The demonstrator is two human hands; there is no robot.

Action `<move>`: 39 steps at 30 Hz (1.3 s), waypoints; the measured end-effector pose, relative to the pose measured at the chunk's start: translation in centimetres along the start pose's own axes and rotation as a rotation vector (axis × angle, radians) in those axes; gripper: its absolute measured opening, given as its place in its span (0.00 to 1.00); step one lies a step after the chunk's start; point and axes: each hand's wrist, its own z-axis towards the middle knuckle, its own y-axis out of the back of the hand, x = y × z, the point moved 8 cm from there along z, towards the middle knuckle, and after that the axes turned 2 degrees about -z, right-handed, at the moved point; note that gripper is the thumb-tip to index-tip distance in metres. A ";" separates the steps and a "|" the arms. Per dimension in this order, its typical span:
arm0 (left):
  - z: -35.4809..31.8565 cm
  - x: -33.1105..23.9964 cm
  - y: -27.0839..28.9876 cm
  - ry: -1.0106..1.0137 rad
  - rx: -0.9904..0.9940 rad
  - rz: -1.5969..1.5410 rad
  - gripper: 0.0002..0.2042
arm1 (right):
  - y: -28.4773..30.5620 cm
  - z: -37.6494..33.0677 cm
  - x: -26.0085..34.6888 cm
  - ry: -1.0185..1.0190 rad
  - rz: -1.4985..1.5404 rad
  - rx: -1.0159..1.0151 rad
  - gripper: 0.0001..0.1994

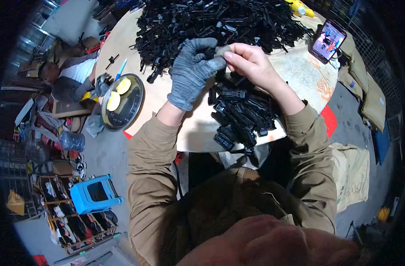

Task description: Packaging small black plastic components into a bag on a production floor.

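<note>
Over the round table my left hand [191,71], in a grey knitted glove, has its fingers curled, with thumb and index reaching toward my other hand. What it holds, if anything, I cannot make out. My bare right hand [251,64] pinches at the left glove's fingertips. A small greyish piece [222,50] shows between the two hands, too small to name. Beneath and between my forearms lies a small pile of black plastic clip-like parts [244,113]. Beyond my hands spreads a large heap of similar thin black parts [220,22].
A round metal tray [136,106] with yellow pieces sits at the table's left edge. At the right edge leans a lit phone [327,42]. Another person [74,80] works on the left. A blue plastic stool [96,195] and a shoe rack [76,217] stand lower left.
</note>
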 end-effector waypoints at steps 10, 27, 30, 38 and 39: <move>-0.1 -0.6 0.7 -0.159 -0.049 0.199 0.15 | -0.5 -0.1 0.3 0.037 -0.180 0.031 0.11; -0.4 -1.9 -1.0 -0.239 -0.045 0.547 0.27 | 1.0 -0.4 0.9 0.098 -0.307 -0.158 0.12; -0.8 -1.2 -1.9 -0.290 0.033 0.728 0.31 | 0.4 -0.4 1.7 0.147 -0.410 -0.127 0.11; 0.2 -1.0 -1.1 -0.075 0.130 0.022 0.29 | 3.7 0.1 1.9 0.115 0.080 -0.197 0.08; 0.2 -0.2 -1.3 0.074 0.221 -0.033 0.28 | 3.8 -0.3 1.7 0.031 0.089 -0.138 0.07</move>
